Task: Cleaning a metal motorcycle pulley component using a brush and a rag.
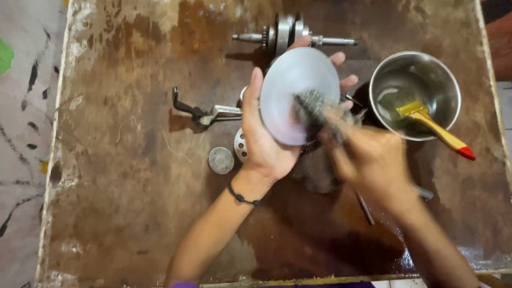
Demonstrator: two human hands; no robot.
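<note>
Head view: left hand [264,146] clamps the grey disc [298,101] upright above the counter [133,186], face toward the right hand [368,160], whose grip closes on steel wool [314,109] touching the disc's lower right.

Light is bright and even from overhead. Short soft shadows fall toward seven o'clock beneath the arms. The steel bowl [415,95] at two o'clock carries pale glare on its rim. Motion blur smears the right hand [368,157]; the left hand [266,144] stays sharp. Table edges [56,160] bow slightly outward.
</note>
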